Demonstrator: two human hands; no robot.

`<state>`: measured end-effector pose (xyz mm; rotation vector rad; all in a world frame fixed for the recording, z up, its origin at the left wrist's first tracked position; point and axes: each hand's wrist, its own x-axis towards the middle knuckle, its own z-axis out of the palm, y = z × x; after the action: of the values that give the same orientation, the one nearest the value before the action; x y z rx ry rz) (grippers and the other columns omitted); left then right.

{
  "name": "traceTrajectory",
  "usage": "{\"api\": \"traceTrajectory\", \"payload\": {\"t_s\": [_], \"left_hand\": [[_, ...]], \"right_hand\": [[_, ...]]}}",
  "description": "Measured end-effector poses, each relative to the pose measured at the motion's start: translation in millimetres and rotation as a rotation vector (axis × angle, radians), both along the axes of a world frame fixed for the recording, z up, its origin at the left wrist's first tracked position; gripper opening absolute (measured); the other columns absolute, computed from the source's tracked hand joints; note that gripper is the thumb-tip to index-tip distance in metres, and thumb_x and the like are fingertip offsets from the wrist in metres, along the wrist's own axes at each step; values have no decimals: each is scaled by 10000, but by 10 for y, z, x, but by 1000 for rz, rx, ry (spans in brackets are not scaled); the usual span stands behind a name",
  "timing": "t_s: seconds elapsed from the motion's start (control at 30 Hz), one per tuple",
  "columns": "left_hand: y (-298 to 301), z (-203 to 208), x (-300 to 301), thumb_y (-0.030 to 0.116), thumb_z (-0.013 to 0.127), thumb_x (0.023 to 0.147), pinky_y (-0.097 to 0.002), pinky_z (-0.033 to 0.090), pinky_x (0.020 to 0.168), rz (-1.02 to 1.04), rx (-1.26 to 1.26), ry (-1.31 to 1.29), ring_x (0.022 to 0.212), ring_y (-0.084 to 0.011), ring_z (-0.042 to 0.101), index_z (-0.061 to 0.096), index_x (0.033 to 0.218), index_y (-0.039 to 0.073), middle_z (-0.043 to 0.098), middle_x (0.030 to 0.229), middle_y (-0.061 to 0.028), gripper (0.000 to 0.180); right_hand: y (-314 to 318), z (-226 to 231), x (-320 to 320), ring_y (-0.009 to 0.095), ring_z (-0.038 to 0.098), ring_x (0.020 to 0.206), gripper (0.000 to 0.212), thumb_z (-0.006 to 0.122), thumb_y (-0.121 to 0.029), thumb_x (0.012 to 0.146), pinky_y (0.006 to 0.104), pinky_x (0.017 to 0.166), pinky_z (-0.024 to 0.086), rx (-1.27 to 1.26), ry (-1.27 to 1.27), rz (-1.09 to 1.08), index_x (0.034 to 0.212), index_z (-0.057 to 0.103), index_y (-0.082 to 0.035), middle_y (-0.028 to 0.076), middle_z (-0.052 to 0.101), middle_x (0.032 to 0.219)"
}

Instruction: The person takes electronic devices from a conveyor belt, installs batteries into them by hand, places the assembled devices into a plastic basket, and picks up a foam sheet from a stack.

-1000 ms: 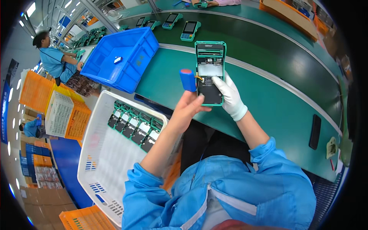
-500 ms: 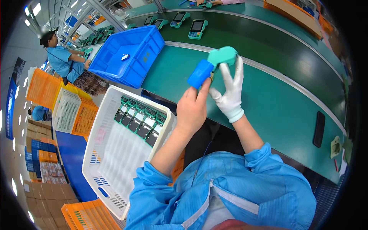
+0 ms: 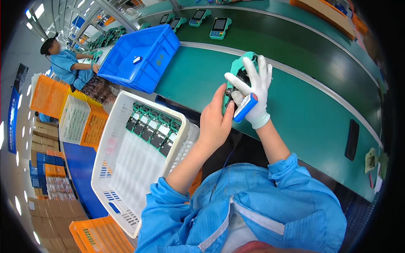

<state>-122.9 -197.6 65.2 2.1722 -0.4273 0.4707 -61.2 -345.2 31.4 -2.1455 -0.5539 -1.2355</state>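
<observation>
My bare left hand [image 3: 215, 120] grips the lower left end of a green-framed card payment terminal [image 3: 237, 67], tilted so that its dark inside shows. On my right hand [image 3: 258, 86] is a white glove. Its longer fingers are stretched and spread beside the terminal's right side. A blue battery pack [image 3: 246, 108] with a white label lies slantwise against the gloved palm, by the right thumb. My left thumb tip comes close to the pack's lower edge. The exact grip on the pack is partly hidden.
A white crate [image 3: 126, 168] with several green-framed units stands left, beside a blue bin [image 3: 139, 76] holding one small pack. Terminals [image 3: 220, 28] sit on the dark green belt. A black phone [image 3: 352, 140] lies right. Another person [image 3: 67, 67] works far left.
The terminal has turned and tilted, showing its dark inside. The blue battery pack has moved right and nearer me, from by my left fingertips to against the gloved palm. My right fingers have spread.
</observation>
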Motion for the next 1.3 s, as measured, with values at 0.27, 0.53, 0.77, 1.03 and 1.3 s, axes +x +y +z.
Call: {"api": "traceTrajectory", "payload": {"t_s": [0.27,0.53,0.77,1.03,1.3], "left_hand": [[11,-376,-11,227,539,969,-491,484,871,-6,-194,202,1025,-453,629,526,1273,-19,656,1100,-278,390],[74,-153,-34,182,520,981,-438,489,842,-205,-355,294,961,-424,636,559,1191,-32,662,1029,-245,303],[187,168,-77,183,528,978,-478,477,876,-198,-318,379,994,-450,612,532,1233,-48,651,1058,-264,344],[249,133,-270,160,516,980,-514,473,856,44,-164,101,977,-465,603,482,1323,-59,637,1071,-289,408],[464,152,-345,191,525,980,-506,483,872,-24,-222,163,995,-470,602,480,1309,-60,631,1081,-290,416]], "right_hand": [[-17,-132,28,330,636,1180,174,654,-150,839,611,1146,235,-66,110,370,998,720,-128,71,734,1106],[62,55,-160,346,650,1150,185,543,-112,934,570,1180,186,23,139,388,961,719,-59,106,740,1045],[148,364,-229,347,547,1294,252,537,-182,959,552,1191,154,-13,127,377,1096,720,-74,104,700,1195],[181,194,21,331,535,1305,423,426,-414,1016,548,1190,174,-361,-122,133,1161,719,-146,46,680,1241],[380,298,-111,298,647,1168,288,506,-244,966,539,1201,181,-307,-26,318,1056,741,-104,51,732,1121]]}}
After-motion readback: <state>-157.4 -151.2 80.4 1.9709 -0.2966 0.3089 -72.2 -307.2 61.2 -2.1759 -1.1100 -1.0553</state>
